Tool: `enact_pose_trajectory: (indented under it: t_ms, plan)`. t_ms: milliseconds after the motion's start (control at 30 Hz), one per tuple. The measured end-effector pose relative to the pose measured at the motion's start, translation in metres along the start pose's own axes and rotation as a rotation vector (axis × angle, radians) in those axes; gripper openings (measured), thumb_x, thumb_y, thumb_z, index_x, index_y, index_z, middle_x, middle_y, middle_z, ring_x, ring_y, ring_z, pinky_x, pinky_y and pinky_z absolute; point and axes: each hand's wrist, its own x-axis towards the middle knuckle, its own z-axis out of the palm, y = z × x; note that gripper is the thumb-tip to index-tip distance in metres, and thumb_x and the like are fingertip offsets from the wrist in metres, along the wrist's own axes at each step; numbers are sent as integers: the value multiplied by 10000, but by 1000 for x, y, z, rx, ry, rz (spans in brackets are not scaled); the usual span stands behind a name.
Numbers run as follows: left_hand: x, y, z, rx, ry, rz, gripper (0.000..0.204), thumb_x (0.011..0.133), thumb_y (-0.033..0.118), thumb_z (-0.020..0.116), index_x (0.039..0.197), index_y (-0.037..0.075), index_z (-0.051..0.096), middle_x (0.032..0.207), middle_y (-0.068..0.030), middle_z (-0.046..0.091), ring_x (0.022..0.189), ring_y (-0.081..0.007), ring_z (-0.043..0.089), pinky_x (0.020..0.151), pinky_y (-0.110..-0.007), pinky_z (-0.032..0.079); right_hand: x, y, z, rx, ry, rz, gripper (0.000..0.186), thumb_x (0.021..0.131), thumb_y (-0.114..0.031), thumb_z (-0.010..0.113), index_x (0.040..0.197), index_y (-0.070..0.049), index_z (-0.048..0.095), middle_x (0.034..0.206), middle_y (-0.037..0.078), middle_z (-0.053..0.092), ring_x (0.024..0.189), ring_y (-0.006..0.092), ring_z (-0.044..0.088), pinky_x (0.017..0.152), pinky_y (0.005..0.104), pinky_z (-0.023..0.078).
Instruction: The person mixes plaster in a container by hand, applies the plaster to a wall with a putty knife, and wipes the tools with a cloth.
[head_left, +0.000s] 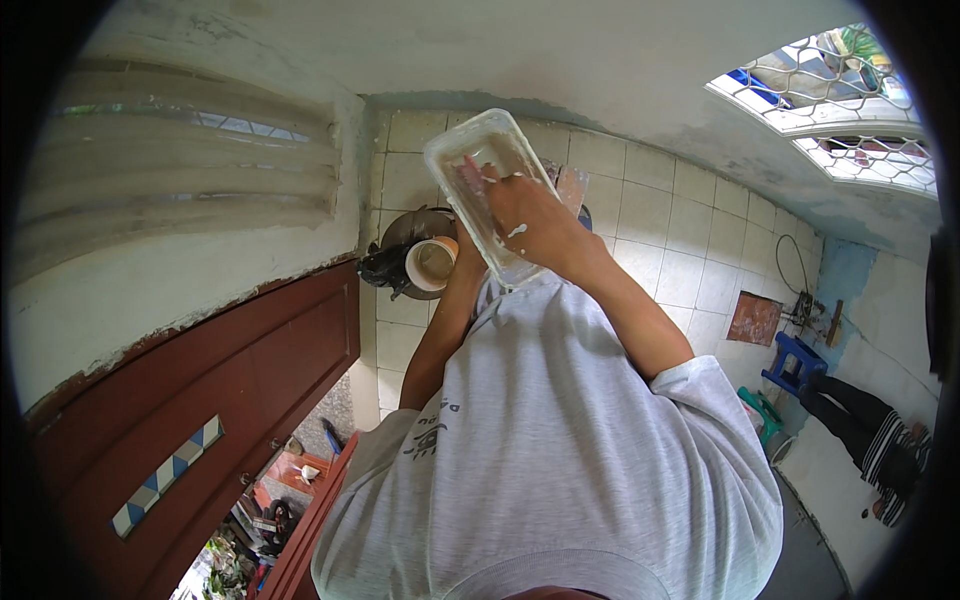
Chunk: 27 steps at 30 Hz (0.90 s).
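Note:
A long, clear-white plastic container (pixel 437 158) is held tilted in front of my body, with a wet-looking inside. My left hand (pixel 468 250) supports it from its left side and underneath, its fingers mostly hidden behind the container. Inside, my right hand (pixel 525 215) is closed around a small pink brush (pixel 470 173), pressed near the container's inner wall. White foam clings to the back of my right hand. Below and left of the container is a white pail with an orange side (pixel 433 264), partly covered by my left forearm.
A black plastic bag (pixel 383 268) and a dark round vessel (pixel 410 226) sit beside the pail on the tiled floor (pixel 640 205). A brown wooden door (pixel 200 370) stands at left. On the right are a blue stool (pixel 795 363), a green stool (pixel 765 415) and another person (pixel 870 440).

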Motion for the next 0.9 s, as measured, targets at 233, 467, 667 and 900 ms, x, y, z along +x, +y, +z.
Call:
enact_pose_trajectory:
  t_ms: [233,467,667,900]
  plan:
    - [-6,1,3,44,36,-27,582,1074,477,324,1559,158,289,1490,-93,446,1347,-258,474,1133,-427,412,8,9,20,4,-161,212,253,743,-24,628,955,111,601,898,295,657,902,394,679,802,450,551]
    - [-8,1,0,51,40,-37,579,1075,472,326,1558,155,293,1489,-91,447,1347,-254,473,1130,-423,414,4,-2,9,-75,-153,105,289,752,-61,640,1012,64,636,990,229,679,927,371,673,861,410,542]
    - [-12,4,0,66,45,-35,577,1076,468,329,1557,152,297,1487,-89,447,1346,-251,473,1128,-419,415,10,-7,17,-6,-65,82,271,749,-30,636,984,105,613,926,267,657,884,393,667,796,422,542]
    - [-10,4,1,71,52,-22,574,1076,463,332,1556,149,301,1486,-86,447,1345,-247,471,1125,-414,416,13,6,17,-48,-177,136,233,734,-32,635,939,76,657,992,293,663,940,388,679,829,438,555]
